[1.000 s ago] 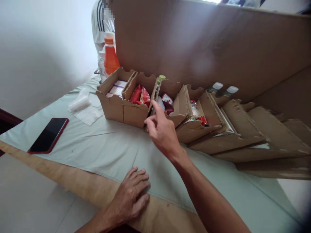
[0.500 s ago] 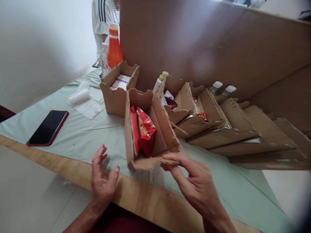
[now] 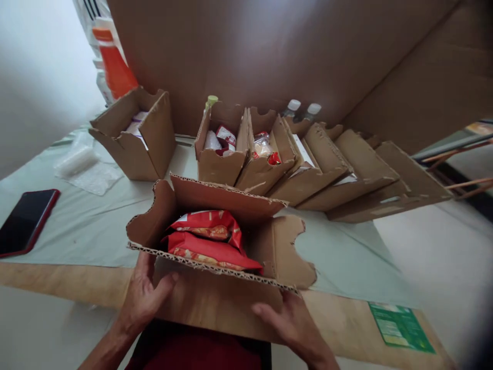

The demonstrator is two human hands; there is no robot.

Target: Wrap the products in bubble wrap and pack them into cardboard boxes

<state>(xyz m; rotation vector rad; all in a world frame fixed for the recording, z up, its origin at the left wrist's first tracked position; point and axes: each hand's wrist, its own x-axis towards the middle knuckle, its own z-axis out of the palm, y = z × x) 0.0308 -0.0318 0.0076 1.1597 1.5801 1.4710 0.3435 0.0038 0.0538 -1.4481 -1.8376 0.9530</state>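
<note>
A cardboard box sits at the front edge of the table, turned sideways, its top facing up. Inside it lie red snack packets. My left hand grips the box's left end, its fingers partly hidden behind the cardboard and the thumb along the near side. At the lower right, my right hand holds the other end, thumb on the near wall and fingertips out of sight.
Behind stand several open cardboard boxes with packets, and a separate box of white packages. A phone, bubble wrap and an orange bottle are left. A green packet lies front right.
The box has swung round from pointing away to lying crosswise, nearer me. My left hand, open and apart before, is now on its left end; my right hand has shifted its hold.
</note>
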